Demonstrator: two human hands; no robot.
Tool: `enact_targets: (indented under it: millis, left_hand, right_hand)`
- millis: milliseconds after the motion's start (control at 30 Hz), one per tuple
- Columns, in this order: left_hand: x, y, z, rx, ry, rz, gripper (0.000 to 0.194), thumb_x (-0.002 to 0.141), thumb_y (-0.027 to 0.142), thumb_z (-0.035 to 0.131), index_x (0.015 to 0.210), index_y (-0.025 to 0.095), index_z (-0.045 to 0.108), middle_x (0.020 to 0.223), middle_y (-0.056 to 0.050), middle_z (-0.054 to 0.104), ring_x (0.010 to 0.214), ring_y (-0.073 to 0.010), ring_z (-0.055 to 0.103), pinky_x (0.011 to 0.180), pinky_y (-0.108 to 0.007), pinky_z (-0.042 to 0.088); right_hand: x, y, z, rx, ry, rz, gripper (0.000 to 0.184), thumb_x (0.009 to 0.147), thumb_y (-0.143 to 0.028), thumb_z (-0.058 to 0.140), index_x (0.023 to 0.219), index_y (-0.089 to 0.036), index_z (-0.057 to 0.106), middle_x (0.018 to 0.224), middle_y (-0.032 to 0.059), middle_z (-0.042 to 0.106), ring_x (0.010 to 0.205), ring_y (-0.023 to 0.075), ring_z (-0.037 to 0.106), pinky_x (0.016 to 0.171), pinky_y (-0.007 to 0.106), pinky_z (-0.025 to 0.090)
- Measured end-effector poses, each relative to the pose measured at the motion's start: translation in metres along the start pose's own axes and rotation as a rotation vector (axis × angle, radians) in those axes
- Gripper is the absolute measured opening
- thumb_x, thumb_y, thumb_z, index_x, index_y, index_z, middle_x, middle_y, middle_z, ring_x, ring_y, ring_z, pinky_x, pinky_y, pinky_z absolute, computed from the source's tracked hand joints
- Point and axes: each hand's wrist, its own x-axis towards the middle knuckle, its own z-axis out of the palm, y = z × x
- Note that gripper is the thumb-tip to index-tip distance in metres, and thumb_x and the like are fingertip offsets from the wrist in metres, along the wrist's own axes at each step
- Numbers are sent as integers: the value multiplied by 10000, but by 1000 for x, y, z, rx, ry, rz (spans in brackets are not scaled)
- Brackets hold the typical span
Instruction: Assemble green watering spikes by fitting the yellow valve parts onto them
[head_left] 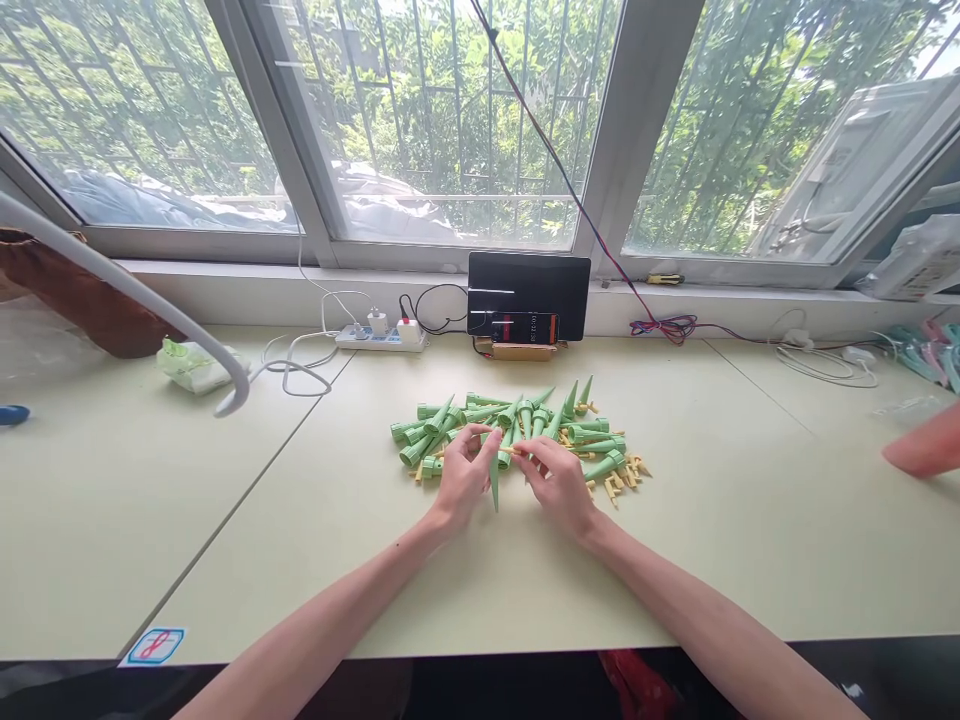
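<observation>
A pile of green cone-shaped plastic spikes (525, 425) mixed with small yellow plastic pieces (622, 478) lies on the pale table (375, 560) in front of me. My left hand (463, 478) is closed on one green spike (496, 480), whose tip points down toward me. My right hand (556, 482) pinches a small yellow piece (510, 451) and holds it against the top of that spike. Both hands rest at the near edge of the pile.
A dark tablet (529, 295) and a phone (525, 328) stand on a holder at the windowsill. A power strip (382, 338) with cables lies to their left, beside a white curved arm (135, 290). Another person's hand (926, 445) shows at the right edge.
</observation>
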Motion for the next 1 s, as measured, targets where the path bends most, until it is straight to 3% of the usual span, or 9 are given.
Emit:
enact_targets:
  millis: [200, 767, 1000]
  left_hand:
    - [-2, 4, 2, -10, -3, -20, 380, 788, 539, 684, 857, 191, 549, 518, 94, 425, 315, -39, 314, 314, -185, 270]
    - [0, -2, 0, 45, -17, -5, 373, 808, 539, 664, 899, 192, 559, 597, 63, 519, 318, -36, 343, 314, -181, 291]
    - [-2, -4, -1, 84, -24, 30, 361, 818, 535, 658, 892, 193, 566, 570, 70, 475, 352, -46, 362, 330, -172, 323]
  right_hand:
    - [0, -1, 0, -3, -6, 6, 232, 991, -335, 504, 970, -207, 697, 851, 56, 655, 635, 143, 587, 530, 259, 464]
    - [1, 0, -1, 19, -2, 15, 201, 982, -338, 521, 952, -212, 674, 843, 46, 646, 605, 142, 573, 554, 272, 471]
    - [0, 1, -1, 29, -5, 13, 162, 975, -298, 539, 936, -203, 666, 837, 40, 639, 598, 133, 563, 555, 262, 462]
